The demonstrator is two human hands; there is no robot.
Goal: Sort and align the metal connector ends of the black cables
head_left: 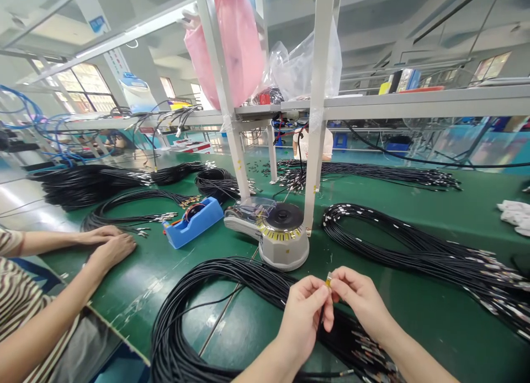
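Observation:
My left hand [304, 314] is closed on a black cable [320, 319] just below its metal-tipped end. At that end, my right hand [359, 292] pinches a small piece of yellow tape [328, 282] against the cable. Both sets of fingertips nearly meet there. Under and around my hands lies a big looped bundle of black cables [178, 311], its bare ends fanned out by my right forearm. Just beyond my hands stands a round tape dispenser [284, 250] with yellow tape pieces around its dark disc.
A blue tape holder [194, 223] sits left of the dispenser. Another looped cable bundle [372, 245] lies at right, with more cables [86, 184] at far left. Two white posts [317, 107] rise from the green table [136, 283]. A co-worker's hands [110, 248] rest at left.

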